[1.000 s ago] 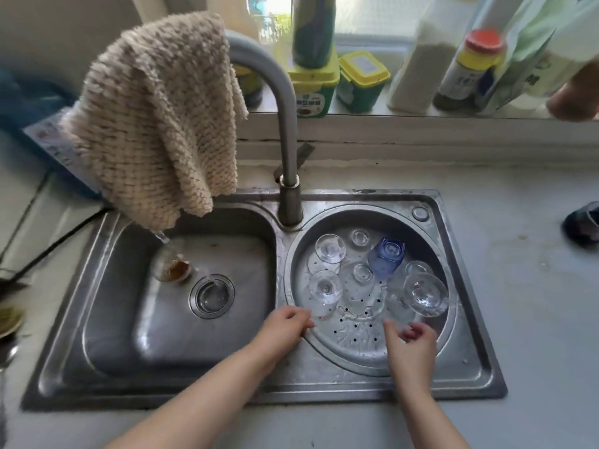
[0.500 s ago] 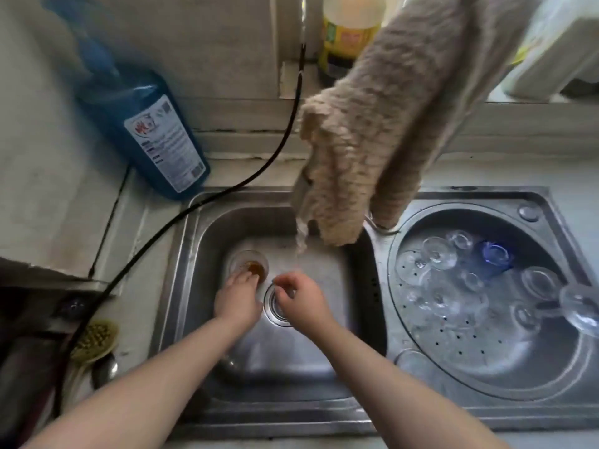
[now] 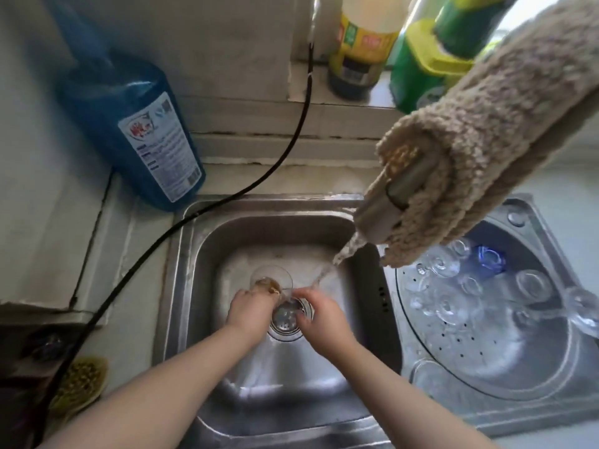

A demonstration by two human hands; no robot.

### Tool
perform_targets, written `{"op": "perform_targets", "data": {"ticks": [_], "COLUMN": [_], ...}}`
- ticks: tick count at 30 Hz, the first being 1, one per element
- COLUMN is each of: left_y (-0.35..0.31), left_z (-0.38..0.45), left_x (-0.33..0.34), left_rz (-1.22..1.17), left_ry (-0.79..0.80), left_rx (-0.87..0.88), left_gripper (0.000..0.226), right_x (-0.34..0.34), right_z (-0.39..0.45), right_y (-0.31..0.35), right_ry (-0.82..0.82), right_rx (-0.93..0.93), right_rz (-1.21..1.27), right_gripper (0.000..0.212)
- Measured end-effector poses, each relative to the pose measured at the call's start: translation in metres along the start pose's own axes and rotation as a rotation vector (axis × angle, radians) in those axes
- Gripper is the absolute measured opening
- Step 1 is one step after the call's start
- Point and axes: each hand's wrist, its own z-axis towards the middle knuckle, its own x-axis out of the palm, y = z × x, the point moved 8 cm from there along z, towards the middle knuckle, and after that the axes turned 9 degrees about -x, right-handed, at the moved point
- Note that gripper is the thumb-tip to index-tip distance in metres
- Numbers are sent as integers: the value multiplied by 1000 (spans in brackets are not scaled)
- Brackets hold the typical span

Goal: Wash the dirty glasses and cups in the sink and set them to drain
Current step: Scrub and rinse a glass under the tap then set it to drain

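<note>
A: Rinsing the last one? Where is it?

B: The dirty glass (image 3: 271,281) sits at the middle of the left sink basin (image 3: 194,286), just behind the drain strainer (image 3: 288,315), brown dregs inside. The left hand (image 3: 249,311) grips its near side, fingers curled round it.

A: And the right hand (image 3: 319,314)?

B: Under the water stream (image 3: 327,273) from the cloth-draped faucet (image 3: 385,209), fingers curled; whether it pinches anything, I cannot tell.

A: Best way?

B: Tip the glass toward the drain, bring its mouth under the stream, rub inside with the right fingers. Wet glass probably slips, so hold firmly.

A: Then?

B: Mouth-down among the washed glasses (image 3: 447,306) in the round drainer basin (image 3: 486,387).
</note>
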Motion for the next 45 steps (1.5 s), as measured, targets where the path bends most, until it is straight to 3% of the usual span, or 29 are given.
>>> {"op": "perform_targets", "data": {"ticks": [3,7,11,15,17,19,21,24,29,32,34,37,39,41,43,45], "left_y": [-28,-50,-55,-37,-21,-14,-21,-28,-34,-32,-30,-33,-32,-30,-30,-26], "left_z": [-15,-45,-73,-100,-104,-104,-102,-96,-85,-79,-79,-82,-82,-83,-84,-84], "left_x": [-23,-44,-81,-111,-109,-97,-89,-91,-101,-100,-102,-108,-108,-107,-104,-99], "left_rz": [-25,-22,-87,-386,-503,-624,-768,-954,-1030,-1081,-1083,-1076,-1070,-1066,-1067,-1083], "left_ry": [-18,-49,-336,-656,-604,-433,-291,-270,-376,-311,-277,-272,-293,-289,-286,-315], "left_rx": [156,319,417,296,89,-37,-47,-78,-153,-142,-130,-95,-102,-111,-102,-126], "left_gripper": [36,33,9,31,65,91,99,111,89,96,100,93,93,94,94,92], "right_x": [-10,-29,-47,-67,-77,-85,-89,-99,-105,-98,-98,-104,-98,-85,-76,-74], "right_z": [-9,-28,-36,-39,-42,-46,-49,-52,-53,-55,-54,-47,-44,-45,-51,-54], "right_y": [21,28,31,51,62,70,76,88,99,94,81,70,67,66,75,90], "right_ry": [-2,-21,-4,68,70,90,124,170,314,455,529,532,517,548,586,575], "right_rx": [-259,-364,-405,-434,-440,-433,-412,-370,-326,-396,-484,-791,-829,-677,-478,-437], "right_rz": [-160,-427,-531,-512,-515,-526,-518,-472,-314,-207,-389,-895,-965,-748,-301,-31], "right_gripper": [51,54,23,23,24,25,24,26,35,42,54,64,62,67,69,60]}}
